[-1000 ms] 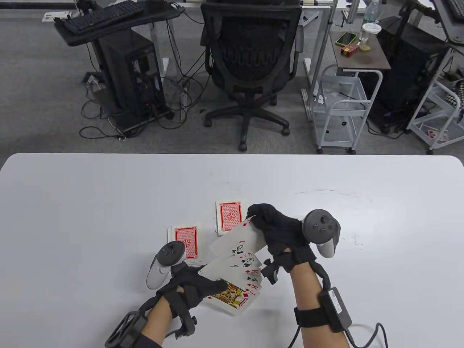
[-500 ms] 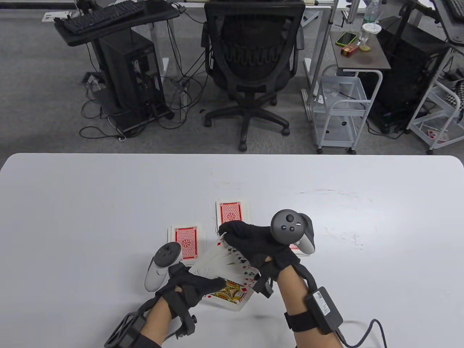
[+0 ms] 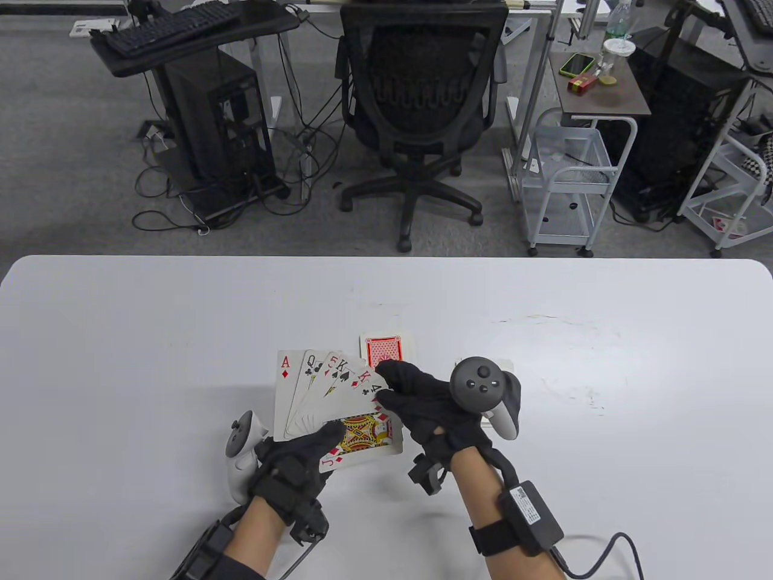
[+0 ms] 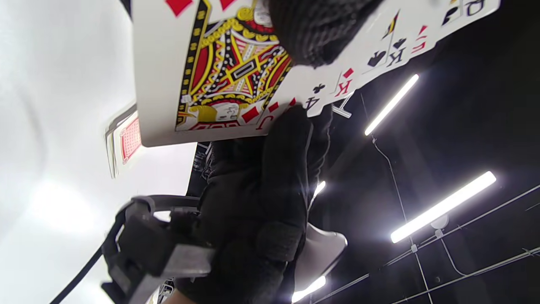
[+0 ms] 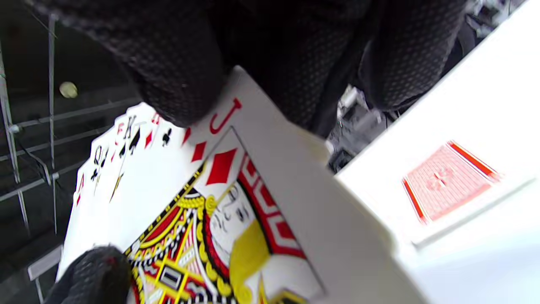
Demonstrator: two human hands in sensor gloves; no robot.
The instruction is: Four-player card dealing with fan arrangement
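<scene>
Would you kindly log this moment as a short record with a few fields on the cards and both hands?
fan: face-up fan of playing cards, raised off the table; ace of diamonds at its left end, jack of diamonds in front
left hand: black-gloved left hand grips the fan's base, thumb on the jack
right hand: black-gloved right hand pinches the fan's right edge
pile: face-down red-backed card pile lies on the white table, behind the fan

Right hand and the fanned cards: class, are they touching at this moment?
Touching. In the right wrist view, a gloved fingertip of the right hand presses on the top corner of the jack of diamonds, the front card of the fan.
</scene>
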